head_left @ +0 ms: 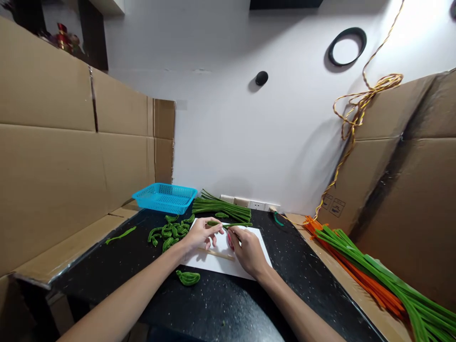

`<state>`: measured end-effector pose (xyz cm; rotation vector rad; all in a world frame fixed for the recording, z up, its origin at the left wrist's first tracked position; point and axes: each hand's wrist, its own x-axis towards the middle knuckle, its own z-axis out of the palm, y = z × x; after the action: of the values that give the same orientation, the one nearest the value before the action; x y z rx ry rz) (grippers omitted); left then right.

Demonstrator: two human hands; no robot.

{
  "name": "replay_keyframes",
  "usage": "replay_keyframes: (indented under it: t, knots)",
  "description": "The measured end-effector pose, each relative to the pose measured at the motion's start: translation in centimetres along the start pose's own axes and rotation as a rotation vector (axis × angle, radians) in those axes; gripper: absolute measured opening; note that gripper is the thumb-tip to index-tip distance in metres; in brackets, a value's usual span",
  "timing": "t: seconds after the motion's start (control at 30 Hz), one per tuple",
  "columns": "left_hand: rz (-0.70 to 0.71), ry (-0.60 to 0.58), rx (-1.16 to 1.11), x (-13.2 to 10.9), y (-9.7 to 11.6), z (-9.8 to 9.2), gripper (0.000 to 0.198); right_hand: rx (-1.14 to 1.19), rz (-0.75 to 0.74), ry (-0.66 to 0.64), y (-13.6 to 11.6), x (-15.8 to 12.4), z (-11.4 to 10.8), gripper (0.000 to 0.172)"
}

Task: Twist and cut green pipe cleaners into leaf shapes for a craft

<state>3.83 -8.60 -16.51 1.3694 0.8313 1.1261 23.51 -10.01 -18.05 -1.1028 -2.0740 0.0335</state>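
My left hand (201, 233) pinches the looped end of a dark green pipe cleaner (237, 224) between thumb and finger, its other fingers curled loosely. The straight part runs to the right, past the fingertips of my right hand (251, 251), which are closed at it. Both hands are above a white sheet (213, 266). On the sheet lies a thin wooden stick (220, 255), and a small pink-red round thing (230, 241) shows partly behind my right fingers. To the left is a pile of folded green pipe-cleaner pieces (173, 231); one leaf-shaped piece (188, 278) lies nearer me.
A blue plastic basket (164, 209) stands at the back left beside a bundle of straight green pipe cleaners (217, 205). Bright green and orange pipe cleaners (377, 270) lie on the right. Cardboard walls (53, 161) flank the black table (117, 266). A yellow cord (337, 175) hangs at right.
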Motion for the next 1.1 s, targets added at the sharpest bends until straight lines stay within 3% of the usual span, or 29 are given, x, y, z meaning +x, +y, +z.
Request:
replay_keyframes:
  t: [0.37, 0.67, 0.8, 1.1]
  knots:
    - [-0.165, -0.075, -0.078, 0.0, -0.4, -0.3, 0.047, 0.003, -0.080, 0.144, 0.6, 0.2, -0.4, 0.028]
    - [-0.189, -0.034, -0.194, -0.1, -0.1, 0.2, 0.045, 0.045, -0.086, 0.135, 0.5, 0.1, -0.2, 0.031]
    - [-0.153, 0.003, -0.169, 0.1, -0.3, 0.3, 0.047, 0.034, -0.098, 0.133, 0.8, 0.1, 0.0, 0.033]
    - [-0.014, -0.067, 0.023, 1.9, -1.8, -0.6, 0.063, 0.036, -0.049, 0.032, 0.4, 0.1, -0.3, 0.032]
